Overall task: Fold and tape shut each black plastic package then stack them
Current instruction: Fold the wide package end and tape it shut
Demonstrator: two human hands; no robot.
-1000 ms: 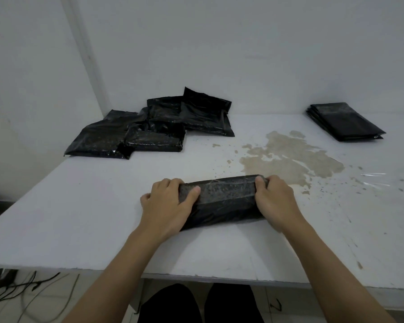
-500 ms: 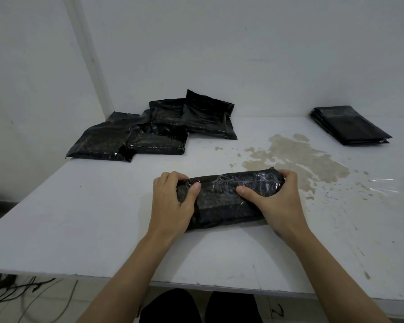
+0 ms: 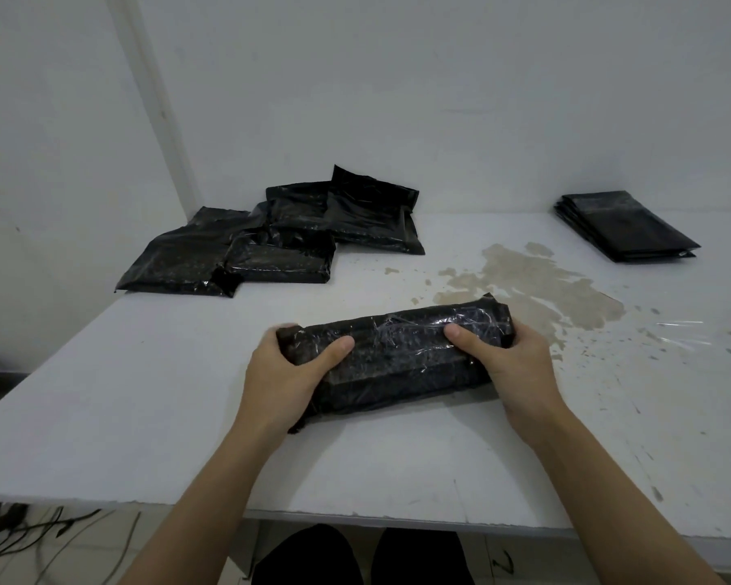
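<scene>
The left hand (image 3: 285, 373) and the right hand (image 3: 511, 365) each grip one end of the package (image 3: 397, 356); the fingers are curled around the ends and each thumb presses on its top face, over the clear tape (image 3: 401, 331) that shines there; so both hands are closed on it. The package lies between the two hands on the table (image 3: 144, 415), just in front of the person; its long axis runs from the left hand to the right hand, across the body, a little tilted, so the right end points further away than the left end. Neither hand is nearer; both already hold it.

I judge that the folding and taping of this one is almost done, and the coming move is to carry it to a pile. The loose pile (image 3: 271, 242) lies far ahead of the left hand; the neat stack (image 3: 625, 225) lies far ahead and outward of the right hand; which one is meant I cannot tell.
</scene>
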